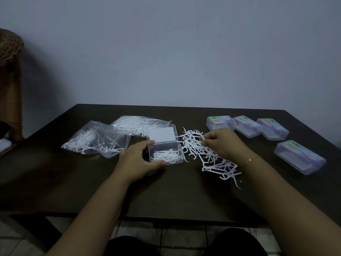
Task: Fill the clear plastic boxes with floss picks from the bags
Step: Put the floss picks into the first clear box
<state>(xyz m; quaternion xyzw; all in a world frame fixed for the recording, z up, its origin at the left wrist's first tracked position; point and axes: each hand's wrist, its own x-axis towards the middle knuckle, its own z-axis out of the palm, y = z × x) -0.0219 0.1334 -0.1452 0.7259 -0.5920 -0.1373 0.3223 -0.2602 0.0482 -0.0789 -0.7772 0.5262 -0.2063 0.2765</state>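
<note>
Nearest the near edge of the dark surface (166, 196), the person's two forearms reach in from below. The left hand (137, 159) curls around the left end of the open box (166, 152), thumb on its near wall and fingers over its far corner; this looks like a steadying grip, keeping the light plastic from skidding while picks are dropped in. The box sits about mid-surface, a thin layer of floss picks on its floor, and its hinged lid (162, 133) lies thrown back toward the far edge, out of the way of the filling hand.

Just right of the box lies the loose pile of floss picks (208, 156), spread in a band running toward the right near side. It was probably tipped out there so the picks sit within short reach of the box mouth. The right hand (221, 143) hovers over the far part of this pile, fingertips pinched on a single floss pick (202, 138), seemingly about to carry it leftward into the box.

Left of the box, toward the left edge, the nearer bag (96, 139) lies flat with picks inside, and a second bag (136, 124) lies behind it, partly hidden by the lid. Both appear to be waiting stock.

Toward the far right corner, four closed boxes (247, 126) with coloured labels stand in a loose group, apart from the work.
</note>
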